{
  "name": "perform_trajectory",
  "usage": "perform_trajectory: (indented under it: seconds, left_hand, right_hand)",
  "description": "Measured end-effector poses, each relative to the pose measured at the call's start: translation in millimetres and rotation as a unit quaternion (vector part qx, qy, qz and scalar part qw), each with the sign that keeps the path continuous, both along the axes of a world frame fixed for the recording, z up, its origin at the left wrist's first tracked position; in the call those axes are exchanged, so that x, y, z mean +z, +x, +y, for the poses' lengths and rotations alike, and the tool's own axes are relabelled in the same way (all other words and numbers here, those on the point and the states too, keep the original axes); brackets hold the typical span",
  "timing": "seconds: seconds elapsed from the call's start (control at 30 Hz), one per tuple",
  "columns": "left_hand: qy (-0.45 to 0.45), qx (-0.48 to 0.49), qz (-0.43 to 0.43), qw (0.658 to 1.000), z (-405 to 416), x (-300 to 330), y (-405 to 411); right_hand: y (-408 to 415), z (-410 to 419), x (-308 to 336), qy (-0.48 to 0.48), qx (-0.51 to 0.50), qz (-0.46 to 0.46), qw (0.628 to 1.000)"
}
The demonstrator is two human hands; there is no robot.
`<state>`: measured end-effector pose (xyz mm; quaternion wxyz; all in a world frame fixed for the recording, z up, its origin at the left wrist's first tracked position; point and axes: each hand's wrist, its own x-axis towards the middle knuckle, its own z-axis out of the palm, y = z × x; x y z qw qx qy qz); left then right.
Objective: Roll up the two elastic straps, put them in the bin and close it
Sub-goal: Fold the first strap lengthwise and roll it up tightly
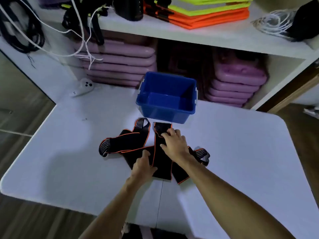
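Table: white top carrying everything, its near edge toward the person, the work set dead centre within easy reach of both arms.

Bin: blue, open-topped, nothing visible inside, standing just beyond the straps, so a finished roll looks to have only a short trip. No lid in view.

Sprawled strap: black with orange edging, lying loose and unrolled to the left, its striped ends curling up and away; it crosses under the other strap near the middle.

Straight strap: this is the one being worked. Long axis runs near-to-far, far end pointing at the bin, near end toward the person. Laid out like that, I'd say, so it can be rolled along its length.

Left hand: fingers spread flat and pressing the near part of the straight strap, apparently pinning it; clamped on nothing.

Right hand: at the far end, fingertips curled over and pinching the strap's edge, seemingly starting the first turn.
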<state>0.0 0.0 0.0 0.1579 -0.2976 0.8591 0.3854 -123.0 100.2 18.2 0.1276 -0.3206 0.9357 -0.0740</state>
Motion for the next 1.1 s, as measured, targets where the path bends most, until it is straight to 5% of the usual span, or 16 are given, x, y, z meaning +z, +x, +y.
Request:
perform_trajectory:
  seconds: [0.17,0.37,0.57,0.73,1.1]
  left_hand:
    - [0.041,0.033,0.003,0.999,-2.0,-8.9,3.5]
    - [0.071,0.003,0.017,0.997,-26.5,-11.9,13.9]
    - [0.111,-0.076,-0.043,0.990,-77.7,7.5,32.4]
    - [0.199,-0.074,-0.068,0.975,-119.6,33.9,55.1]
    - [0.153,-0.147,-0.071,0.975,-125.8,20.4,55.7]
  right_hand:
    - [-1.9,-3.0,-14.4,0.002,-0.001,0.021,1.000]
    - [-8.8,9.5,-16.0,-0.131,-0.080,-0.007,0.988]
    - [-28.7,43.1,12.1,-0.305,-0.311,-0.068,0.898]
    - [-32.9,85.8,24.9,-0.305,-0.388,-0.047,0.869]
    - [32.4,123.8,20.1,-0.313,-0.434,-0.070,0.842]
